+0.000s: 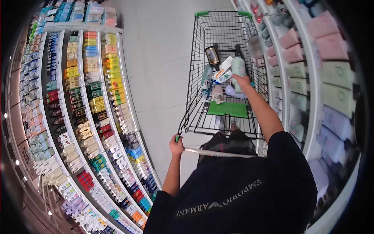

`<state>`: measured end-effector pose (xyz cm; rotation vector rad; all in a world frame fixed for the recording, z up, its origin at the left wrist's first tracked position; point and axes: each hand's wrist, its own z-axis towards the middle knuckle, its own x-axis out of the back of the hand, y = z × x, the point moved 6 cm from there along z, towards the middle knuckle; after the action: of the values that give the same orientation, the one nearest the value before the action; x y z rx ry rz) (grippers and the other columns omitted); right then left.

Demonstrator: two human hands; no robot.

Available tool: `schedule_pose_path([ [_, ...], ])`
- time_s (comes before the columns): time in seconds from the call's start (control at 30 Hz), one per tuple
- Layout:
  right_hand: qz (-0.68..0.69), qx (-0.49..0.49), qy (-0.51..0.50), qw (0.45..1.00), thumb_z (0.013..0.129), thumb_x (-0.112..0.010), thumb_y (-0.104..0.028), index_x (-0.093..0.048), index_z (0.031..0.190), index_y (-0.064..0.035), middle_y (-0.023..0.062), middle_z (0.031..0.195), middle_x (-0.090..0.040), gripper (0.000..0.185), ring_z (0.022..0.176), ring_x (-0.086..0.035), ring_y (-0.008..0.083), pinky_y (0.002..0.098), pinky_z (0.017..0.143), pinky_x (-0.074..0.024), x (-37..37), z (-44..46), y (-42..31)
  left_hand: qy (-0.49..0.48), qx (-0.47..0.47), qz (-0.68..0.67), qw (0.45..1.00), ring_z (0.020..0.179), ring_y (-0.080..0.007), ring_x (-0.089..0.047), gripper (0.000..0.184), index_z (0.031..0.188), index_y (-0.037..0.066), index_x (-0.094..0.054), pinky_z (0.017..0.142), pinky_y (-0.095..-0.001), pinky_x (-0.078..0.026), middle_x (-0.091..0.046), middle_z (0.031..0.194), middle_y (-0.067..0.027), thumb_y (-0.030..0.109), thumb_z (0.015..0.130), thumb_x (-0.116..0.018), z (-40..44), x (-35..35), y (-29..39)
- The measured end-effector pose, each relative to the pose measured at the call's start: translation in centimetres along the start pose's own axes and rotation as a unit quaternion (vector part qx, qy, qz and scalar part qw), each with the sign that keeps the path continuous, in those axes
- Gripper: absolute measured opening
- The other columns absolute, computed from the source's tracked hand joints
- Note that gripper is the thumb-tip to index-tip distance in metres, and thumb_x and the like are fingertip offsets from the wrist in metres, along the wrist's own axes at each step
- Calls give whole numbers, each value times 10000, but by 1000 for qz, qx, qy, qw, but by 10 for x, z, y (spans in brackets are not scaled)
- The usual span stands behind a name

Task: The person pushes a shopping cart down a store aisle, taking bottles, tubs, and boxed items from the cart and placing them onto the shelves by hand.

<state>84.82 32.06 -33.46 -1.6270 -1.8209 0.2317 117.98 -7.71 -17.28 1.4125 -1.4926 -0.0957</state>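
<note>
A wire shopping cart (189,78) with green corner caps stands in front of me. My left hand (177,145) is closed around the left end of its handle. Inside the basket, my right hand (242,82) grips a pale green bottle (238,64) with its cap end pointing down. Around it lie a dark bottle with a gold-edged label (212,55), a white-and-orange box (223,69), a teal bottle (206,76), a pinkish-white bottle (217,94) and a lavender bottle (233,92). A green panel (228,109) is at the cart's near end.
Shelves on the left (82,101) carry many rows of bottles and boxes. Close on the right, another shelf unit (311,46) holds pink, green and lavender packages, near the cart's side. A pale tiled floor (156,70) runs between them.
</note>
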Motion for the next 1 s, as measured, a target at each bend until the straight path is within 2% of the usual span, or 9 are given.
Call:
schedule_pose_path([
  [0.03,123,41,-73,989,701,-783,-256,-601,1039,77,152,896,-666,509,676,-662,213,345,574,-551,2,-52,-33,-4,-9,-8,1000,578,-128,-528,193,1006,17,-650,567,-290,-450,-623,678,-84,54,817,-628,6,-1,2],
  [0.27,168,83,-203,961,772,-732,-229,-477,1248,-26,115,1010,-621,577,814,-642,199,349,636,-550,53,-216,-99,-24,-73,69,995,633,-261,-615,198,972,46,-654,617,-373,-484,-651,735,-159,91,785,-607,53,-6,26],
  [0.43,226,66,-256,938,816,-692,-267,-485,1206,5,124,974,-610,519,803,-637,208,359,641,-557,84,-272,-101,-59,-99,116,987,736,-345,-649,218,995,61,-638,668,-419,-491,-659,763,-191,114,795,-570,90,-12,69],
  [0.6,268,95,-226,932,814,-693,-307,-457,1202,49,151,973,-602,577,793,-640,226,368,640,-563,111,-299,-100,-114,-69,251,959,959,-411,-618,549,1354,145,-360,814,-506,-485,-640,1028,-230,167,833,-533,138,-26,88],
  [0.77,247,115,-193,942,785,-710,-305,-448,1274,4,113,1055,-591,635,917,-613,197,355,758,-532,132,-329,-97,-130,-118,366,914,1111,-354,-557,680,1430,212,-308,845,-498,-467,-432,1354,-185,157,801,-560,142,-20,162],
  [0.83,228,149,-143,951,777,-714,-278,-464,1256,11,114,1073,-586,613,936,-601,194,344,807,-509,141,-337,-92,-73,-295,492,816,1172,-348,-492,738,1431,224,-313,882,-495,-436,-383,1394,-159,125,751,-583,140,-27,192],
  [0.9,207,180,-89,957,769,-719,-252,-479,1239,18,116,1091,-580,592,955,-589,191,332,856,-486,149,-349,-92,-82,-353,520,774,1208,-352,-430,750,1418,177,-338,932,-492,-397,-403,1378,-157,106,717,-593,144,-42,210],
  [0.97,71,247,-2,966,726,-750,-228,-457,1269,36,116,1141,-567,671,1051,-548,197,310,942,-425,162,-373,-101,-105,-560,417,708,1214,-363,-419,723,1402,132,-362,961,-488,-386,-423,1355,-166,67,720,-593,132,-66,238],
  [1.0,75,247,-3,966,676,-788,-237,-432,1306,25,131,1180,-558,770,1092,-537,223,322,958,-417,165,-385,-105,-230,-569,258,746,1224,-394,-413,690,1384,93,-380,994,-488,-366,-441,1335,-192,44,738,-618,117,-77,265],
])
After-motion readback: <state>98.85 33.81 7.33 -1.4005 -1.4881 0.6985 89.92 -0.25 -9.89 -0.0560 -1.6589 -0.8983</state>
